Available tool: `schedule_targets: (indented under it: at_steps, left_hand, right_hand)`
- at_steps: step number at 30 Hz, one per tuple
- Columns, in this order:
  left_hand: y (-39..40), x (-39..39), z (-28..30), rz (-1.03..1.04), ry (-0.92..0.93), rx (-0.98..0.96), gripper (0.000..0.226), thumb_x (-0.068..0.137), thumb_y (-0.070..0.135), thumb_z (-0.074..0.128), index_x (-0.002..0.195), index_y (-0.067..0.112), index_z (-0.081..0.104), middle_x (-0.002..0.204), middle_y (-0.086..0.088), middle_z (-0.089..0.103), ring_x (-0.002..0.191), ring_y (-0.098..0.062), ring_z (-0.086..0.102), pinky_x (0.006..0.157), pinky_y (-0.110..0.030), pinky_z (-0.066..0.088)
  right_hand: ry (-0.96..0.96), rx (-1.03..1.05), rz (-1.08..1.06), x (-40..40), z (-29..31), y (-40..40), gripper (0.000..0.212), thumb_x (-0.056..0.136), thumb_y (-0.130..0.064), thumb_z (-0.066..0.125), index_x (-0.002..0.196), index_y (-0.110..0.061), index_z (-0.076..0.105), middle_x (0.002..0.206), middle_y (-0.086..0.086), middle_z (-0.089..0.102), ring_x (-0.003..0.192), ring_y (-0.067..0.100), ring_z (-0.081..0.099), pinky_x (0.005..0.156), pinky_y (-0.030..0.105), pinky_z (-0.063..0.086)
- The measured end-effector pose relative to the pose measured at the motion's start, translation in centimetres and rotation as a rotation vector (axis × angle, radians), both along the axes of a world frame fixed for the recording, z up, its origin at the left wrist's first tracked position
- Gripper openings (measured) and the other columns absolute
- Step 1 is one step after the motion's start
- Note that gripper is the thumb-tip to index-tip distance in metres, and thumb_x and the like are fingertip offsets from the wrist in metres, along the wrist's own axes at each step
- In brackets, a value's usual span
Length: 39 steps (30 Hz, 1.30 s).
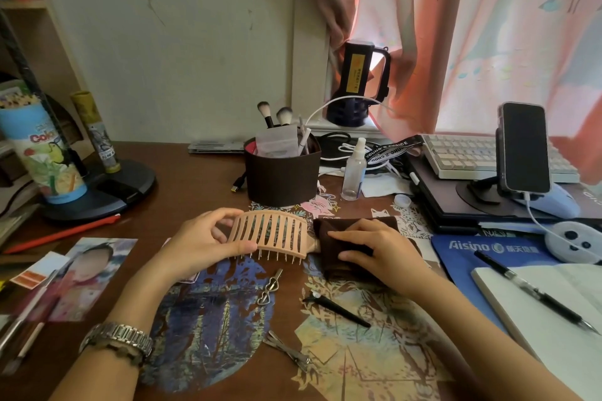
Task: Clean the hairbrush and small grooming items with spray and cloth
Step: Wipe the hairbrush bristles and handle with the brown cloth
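Note:
My left hand (pixel 198 242) grips the left end of a peach vented hairbrush (pixel 273 233), held just above the desk with its bristles pointing down. My right hand (pixel 374 249) grips a dark brown cloth (pixel 335 233) wrapped round the brush's handle end. A clear spray bottle (pixel 354 171) stands behind the cloth, apart from both hands. On the desk near me lie a silver heart-shaped hair clip (pixel 268 288), a black clip (pixel 335 306) and a silver clip (pixel 288 352).
A dark round organizer (pixel 281 177) with makeup brushes stands behind the hairbrush. At the right are a phone on a stand (pixel 523 148), a keyboard (pixel 462 155), a notebook with a pen (pixel 534 296) and a blue mouse pad (pixel 462 252). A lamp base (pixel 110 189), a pencil tube (pixel 44 153) and photos (pixel 88 277) crowd the left.

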<state>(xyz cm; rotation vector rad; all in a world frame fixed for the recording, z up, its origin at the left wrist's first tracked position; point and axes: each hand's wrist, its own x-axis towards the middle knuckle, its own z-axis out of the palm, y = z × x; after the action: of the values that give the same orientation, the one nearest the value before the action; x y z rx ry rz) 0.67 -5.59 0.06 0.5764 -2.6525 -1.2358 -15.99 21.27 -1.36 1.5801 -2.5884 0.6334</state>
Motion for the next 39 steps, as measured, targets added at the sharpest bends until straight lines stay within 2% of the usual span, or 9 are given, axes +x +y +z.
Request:
schedule_targets:
  at_steps: [4, 9, 17, 20, 23, 26, 30, 35, 39]
  left_hand:
    - [0.0, 0.0, 0.1, -0.005, -0.008, 0.015, 0.069, 0.056, 0.059, 0.069, 0.118, 0.041, 0.046, 0.112, 0.014, 0.054, 0.087, -0.009, 0.062, 0.069, -0.021, 0.05]
    - [0.0, 0.0, 0.2, -0.005, -0.005, 0.026, 0.067, 0.053, 0.061, 0.069, 0.114, 0.044, 0.044, 0.11, 0.017, 0.053, 0.088, -0.009, 0.061, 0.073, -0.026, 0.053]
    - [0.0, -0.1, 0.1, 0.003, -0.012, -0.002, 0.069, 0.063, 0.052, 0.073, 0.126, 0.037, 0.046, 0.112, 0.015, 0.053, 0.087, -0.008, 0.062, 0.072, -0.023, 0.054]
    - [-0.2, -0.1, 0.0, 0.003, -0.02, -0.006, 0.071, 0.064, 0.052, 0.073, 0.128, 0.036, 0.046, 0.114, 0.013, 0.052, 0.089, -0.009, 0.062, 0.076, -0.026, 0.055]
    - [-0.2, -0.2, 0.0, 0.002, -0.022, 0.0, 0.071, 0.065, 0.051, 0.074, 0.129, 0.035, 0.046, 0.113, 0.015, 0.052, 0.088, -0.009, 0.062, 0.075, -0.025, 0.055]
    - [-0.3, -0.2, 0.0, 0.001, -0.025, -0.005, 0.071, 0.067, 0.05, 0.074, 0.13, 0.035, 0.045, 0.117, 0.011, 0.053, 0.088, -0.009, 0.062, 0.073, -0.023, 0.054]
    - [-0.2, -0.2, 0.0, 0.002, -0.019, 0.01, 0.067, 0.068, 0.048, 0.074, 0.128, 0.035, 0.046, 0.115, 0.013, 0.053, 0.087, -0.009, 0.062, 0.069, -0.02, 0.052]
    - [-0.1, -0.1, 0.0, 0.004, -0.023, 0.009, 0.068, 0.066, 0.053, 0.073, 0.126, 0.037, 0.047, 0.113, 0.016, 0.053, 0.087, -0.008, 0.062, 0.072, -0.022, 0.052]
    - [0.2, 0.0, 0.6, -0.011, -0.021, 0.031, 0.083, 0.048, 0.073, 0.066, 0.122, 0.042, 0.045, 0.11, 0.021, 0.051, 0.085, -0.006, 0.061, 0.066, -0.017, 0.048]
  right_hand:
    - [-0.122, 0.049, 0.017, -0.6, 0.8, 0.4, 0.037, 0.089, -0.043, 0.057, 0.126, -0.043, 0.054, 0.114, -0.017, 0.054, 0.103, 0.001, 0.049, 0.088, 0.022, 0.043]
    - [-0.318, -0.048, -0.017, -2.6, 2.7, -1.1, 0.022, 0.089, -0.036, 0.059, 0.11, -0.032, 0.066, 0.105, -0.02, 0.062, 0.098, -0.003, 0.057, 0.089, 0.021, 0.045]
    - [-0.4, 0.236, -0.036, -5.6, 3.4, -4.1, 0.033, 0.084, -0.023, 0.069, 0.116, -0.021, 0.061, 0.114, -0.003, 0.063, 0.101, 0.011, 0.059, 0.093, 0.029, 0.048]
    - [-0.413, 0.278, -0.028, -5.9, 3.5, -4.5, 0.031, 0.084, -0.024, 0.068, 0.115, -0.019, 0.062, 0.113, -0.004, 0.059, 0.102, 0.011, 0.056, 0.087, 0.021, 0.043]
    - [-0.473, 0.241, -0.005, -6.2, 3.6, -4.5, 0.018, 0.085, -0.022, 0.068, 0.102, -0.021, 0.064, 0.097, -0.008, 0.059, 0.09, 0.006, 0.054, 0.076, 0.017, 0.039]
    - [-0.566, 0.123, 0.038, -6.1, 3.8, -4.1, 0.014, 0.084, -0.015, 0.069, 0.089, -0.026, 0.062, 0.092, -0.006, 0.061, 0.087, 0.008, 0.055, 0.079, 0.018, 0.042]
    - [-0.598, -0.006, 0.142, -5.8, 4.8, -3.7, 0.02, 0.085, -0.009, 0.066, 0.091, -0.028, 0.062, 0.101, 0.005, 0.063, 0.098, 0.017, 0.058, 0.09, 0.026, 0.044]
    - [-0.556, 0.028, 0.292, -4.5, 7.0, -4.9, 0.019, 0.088, -0.002, 0.06, 0.096, -0.019, 0.064, 0.091, -0.009, 0.064, 0.088, 0.001, 0.061, 0.08, 0.012, 0.045]
    - [-0.499, 0.09, 0.384, -3.5, 7.6, -7.1, 0.021, 0.088, -0.004, 0.061, 0.099, -0.022, 0.064, 0.099, -0.004, 0.065, 0.093, 0.003, 0.061, 0.084, 0.014, 0.045]
